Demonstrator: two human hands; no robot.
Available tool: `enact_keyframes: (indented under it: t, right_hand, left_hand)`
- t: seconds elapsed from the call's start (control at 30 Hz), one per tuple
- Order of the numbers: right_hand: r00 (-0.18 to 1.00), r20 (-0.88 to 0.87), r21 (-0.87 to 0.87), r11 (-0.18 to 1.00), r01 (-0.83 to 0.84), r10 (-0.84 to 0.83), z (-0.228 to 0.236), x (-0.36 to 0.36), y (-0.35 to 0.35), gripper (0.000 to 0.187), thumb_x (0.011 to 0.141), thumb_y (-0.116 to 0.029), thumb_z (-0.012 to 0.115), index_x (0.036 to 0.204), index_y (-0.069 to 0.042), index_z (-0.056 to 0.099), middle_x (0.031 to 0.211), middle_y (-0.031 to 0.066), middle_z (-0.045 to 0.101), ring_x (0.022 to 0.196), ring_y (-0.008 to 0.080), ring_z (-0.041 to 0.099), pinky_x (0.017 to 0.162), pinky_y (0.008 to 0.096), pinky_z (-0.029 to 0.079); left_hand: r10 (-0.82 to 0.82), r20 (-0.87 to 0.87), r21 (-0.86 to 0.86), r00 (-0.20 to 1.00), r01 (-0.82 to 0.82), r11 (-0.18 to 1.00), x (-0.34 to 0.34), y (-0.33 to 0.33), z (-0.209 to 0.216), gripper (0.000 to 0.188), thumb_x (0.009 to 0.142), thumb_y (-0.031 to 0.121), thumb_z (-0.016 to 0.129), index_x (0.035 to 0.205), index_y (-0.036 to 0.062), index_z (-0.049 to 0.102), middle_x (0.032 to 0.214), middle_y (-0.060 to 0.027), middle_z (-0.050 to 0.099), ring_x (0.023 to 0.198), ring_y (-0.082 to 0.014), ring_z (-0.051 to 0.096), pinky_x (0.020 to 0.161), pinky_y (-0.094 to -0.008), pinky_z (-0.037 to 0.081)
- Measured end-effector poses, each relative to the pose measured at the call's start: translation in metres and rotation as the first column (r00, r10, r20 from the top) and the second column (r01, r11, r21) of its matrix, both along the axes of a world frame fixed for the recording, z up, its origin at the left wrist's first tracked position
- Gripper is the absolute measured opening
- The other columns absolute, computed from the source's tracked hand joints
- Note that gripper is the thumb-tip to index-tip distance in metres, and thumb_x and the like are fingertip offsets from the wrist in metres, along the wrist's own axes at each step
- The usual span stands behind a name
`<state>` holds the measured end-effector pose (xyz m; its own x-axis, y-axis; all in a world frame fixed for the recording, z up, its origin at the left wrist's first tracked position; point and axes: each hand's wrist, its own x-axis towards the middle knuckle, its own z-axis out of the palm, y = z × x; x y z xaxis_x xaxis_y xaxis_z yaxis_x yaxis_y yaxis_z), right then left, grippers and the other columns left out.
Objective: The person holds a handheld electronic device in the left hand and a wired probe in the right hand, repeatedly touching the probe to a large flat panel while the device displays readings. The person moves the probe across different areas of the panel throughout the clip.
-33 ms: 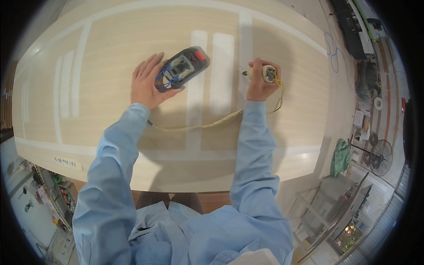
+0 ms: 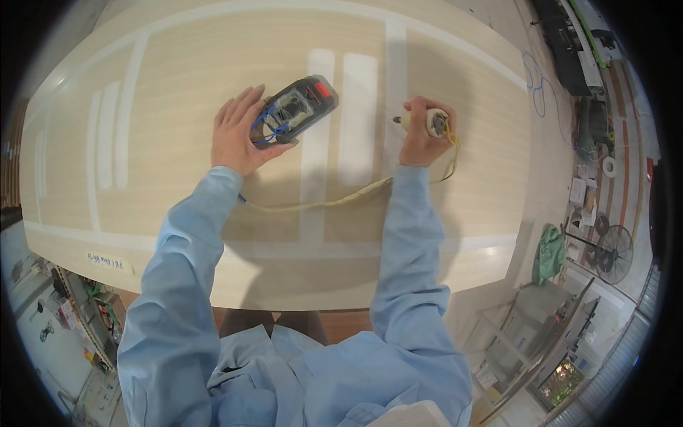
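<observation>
While the left hand lies flat and open on the pale wood-grain worktop, its fingertips touch the near end of an opened handheld device, dark-cased with a red patch and blue wires showing inside. The left grip is open and clasps nothing. The right hand has a closed grip around a pale soldering-type tool, tip pointing left toward the device, well apart from it. One cream cable runs from the tool across the worktop toward the left sleeve. Count: one device, one tool, one cable, two hands. Against the earlier frame, no difference is visible; both hands and the device sit as before.
</observation>
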<state>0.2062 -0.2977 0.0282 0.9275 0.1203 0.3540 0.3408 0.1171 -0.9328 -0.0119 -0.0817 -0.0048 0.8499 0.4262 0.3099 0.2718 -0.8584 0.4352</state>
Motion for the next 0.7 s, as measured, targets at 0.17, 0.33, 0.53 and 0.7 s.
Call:
enact_keyframes:
  t: [0.17, 0.33, 0.53, 0.7]
  right_hand:
    - [1.000, -0.004, -0.017, 1.000, 0.016, -0.016, 0.002, -0.014, -0.012, 0.017, 0.090, 0.001, 0.073, 0.096, -0.001, 0.057, 0.083, 0.0106, 0.071, 0.076, 0.0166, 0.071, 0.072, 0.0293, 0.059]
    - [0.997, -0.073, 0.004, 1.000, 0.003, -0.003, 0.000, -0.020, -0.021, 0.017, 0.090, 0.000, 0.073, 0.097, -0.001, 0.057, 0.085, 0.0111, 0.070, 0.077, 0.0166, 0.070, 0.071, 0.0289, 0.059]
    - [0.999, -0.032, -0.026, 0.999, -0.022, 0.021, -0.002, -0.032, -0.030, 0.017, 0.090, 0.001, 0.073, 0.097, -0.001, 0.057, 0.087, 0.0115, 0.070, 0.078, 0.0165, 0.070, 0.069, 0.0294, 0.058]
    - [0.998, -0.014, 0.009, 0.998, 0.055, -0.054, 0.001, -0.041, -0.039, 0.017, 0.090, 0.002, 0.073, 0.096, -0.001, 0.057, 0.087, 0.0114, 0.070, 0.077, 0.0167, 0.070, 0.069, 0.0297, 0.058]
  left_hand:
    - [-0.008, 0.016, -0.015, 1.000, 0.009, 1.000, 0.001, 0.000, -0.002, 0.087, 0.067, 0.046, 0.092, 0.137, 0.0055, 0.059, 0.155, -0.0092, 0.051, 0.143, -0.0351, 0.046, 0.119, -0.0511, 0.035]
    - [-0.003, 0.004, 0.001, 1.000, 0.003, 1.000, 0.001, 0.001, -0.003, 0.088, 0.067, 0.044, 0.093, 0.138, 0.0055, 0.058, 0.155, -0.0092, 0.052, 0.143, -0.0351, 0.046, 0.119, -0.0513, 0.035]
    - [-0.006, 0.027, -0.007, 1.000, 0.007, 1.000, 0.001, 0.000, -0.004, 0.083, 0.066, 0.052, 0.092, 0.128, 0.0048, 0.065, 0.152, -0.0065, 0.055, 0.143, -0.0316, 0.047, 0.120, -0.0513, 0.033]
    - [-0.074, 0.023, 0.016, 0.997, 0.074, 0.997, 0.000, 0.003, -0.001, 0.083, 0.064, 0.053, 0.092, 0.127, 0.0066, 0.065, 0.152, -0.0056, 0.055, 0.145, -0.0315, 0.045, 0.121, -0.0528, 0.031]
